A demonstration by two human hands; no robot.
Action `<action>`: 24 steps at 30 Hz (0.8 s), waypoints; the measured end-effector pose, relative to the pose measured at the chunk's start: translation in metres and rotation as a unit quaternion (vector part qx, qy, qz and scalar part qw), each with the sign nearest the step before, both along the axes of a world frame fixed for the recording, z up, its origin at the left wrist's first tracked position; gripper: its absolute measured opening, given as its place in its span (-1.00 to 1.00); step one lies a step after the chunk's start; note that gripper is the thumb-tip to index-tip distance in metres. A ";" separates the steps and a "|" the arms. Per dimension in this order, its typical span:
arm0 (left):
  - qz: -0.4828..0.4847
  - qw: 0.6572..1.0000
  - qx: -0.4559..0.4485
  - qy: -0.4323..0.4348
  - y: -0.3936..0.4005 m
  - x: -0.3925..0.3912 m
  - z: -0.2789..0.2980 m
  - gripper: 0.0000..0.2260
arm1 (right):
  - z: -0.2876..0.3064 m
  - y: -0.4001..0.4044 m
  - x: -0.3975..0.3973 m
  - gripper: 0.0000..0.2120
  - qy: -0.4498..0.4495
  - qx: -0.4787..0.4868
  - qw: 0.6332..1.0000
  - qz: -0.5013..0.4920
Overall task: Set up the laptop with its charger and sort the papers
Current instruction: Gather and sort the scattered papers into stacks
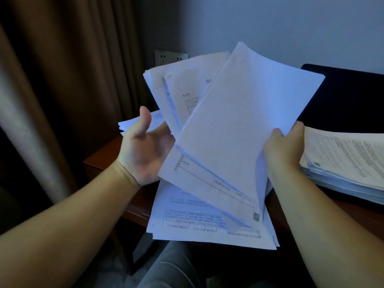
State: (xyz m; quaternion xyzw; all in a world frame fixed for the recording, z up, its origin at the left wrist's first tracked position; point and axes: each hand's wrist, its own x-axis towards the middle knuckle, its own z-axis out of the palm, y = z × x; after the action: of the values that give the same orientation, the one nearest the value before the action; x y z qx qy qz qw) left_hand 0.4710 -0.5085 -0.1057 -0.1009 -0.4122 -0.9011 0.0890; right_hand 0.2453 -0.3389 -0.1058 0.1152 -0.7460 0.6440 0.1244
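Both hands are raised above a dark wooden tabletop (pixel 108 154), each on one side of a loose, fanned bundle of papers (pixel 239 121) held up in front of a pale wall (pixel 270 23). The right hand (pixel 282 148) grips the right edge of the bundle, thumb on the near face and fingers hidden behind the sheets. The left hand (pixel 143 148) is at the left edge with its palm turned up and toward the camera, thumb standing straight; its fingers pass behind the sheets, so whether they curl round the paper cannot be told. The front sheet of the bundle is mostly blank, tilted with its top leaning right, and printed sheets splay out behind it to the upper left. The lowest sheets (pixel 207 221) carry printed tables and hang down past the near edge of the tabletop, above a knee in grey trousers (pixel 172 267). To the right, a thick stack of printed pages (pixel 349 163) lies on the tabletop, just beside the right hand. A smaller pile (pixel 128 123) lies at the far left corner, behind the left hand. A black chair back or panel (pixel 342 96) stands behind the stack; which it is stays unclear. A wall socket plate (pixel 166 57) shows above the papers, and brown curtains (pixel 62 80) hang at the left.
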 end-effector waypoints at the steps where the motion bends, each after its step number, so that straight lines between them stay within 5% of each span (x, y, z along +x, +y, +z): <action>1: 0.023 0.999 -0.018 -0.024 0.001 -0.002 -0.002 -0.25 | 0.004 -0.002 0.000 -0.79 -0.002 -0.006 1.000 0.003; 4: 0.126 0.984 -0.012 -0.126 0.003 -0.008 0.004 -0.54 | 0.013 -0.003 -0.001 -0.86 -0.001 -0.011 1.000 0.008; 9: 0.218 0.958 -0.011 -0.184 0.002 -0.019 0.006 -0.71 | 0.021 0.012 -0.002 -0.81 -0.036 -0.029 0.997 0.063; 16: 0.241 0.949 -0.080 -0.185 0.007 -0.030 -0.001 -0.67 | 0.009 0.033 -0.006 -0.73 -0.128 -0.045 0.986 0.099; 24: 0.291 0.931 -0.098 -0.196 -0.003 -0.036 -0.004 -0.61 | -0.001 0.067 -0.015 -0.76 -0.090 -0.013 0.995 0.029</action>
State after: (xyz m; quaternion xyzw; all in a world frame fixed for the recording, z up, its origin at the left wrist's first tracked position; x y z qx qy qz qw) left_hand 0.4353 -0.5115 -0.1098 0.1939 -0.5189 -0.7926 0.2549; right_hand 0.2299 -0.2715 -0.1067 0.0764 -0.7419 0.6649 0.0399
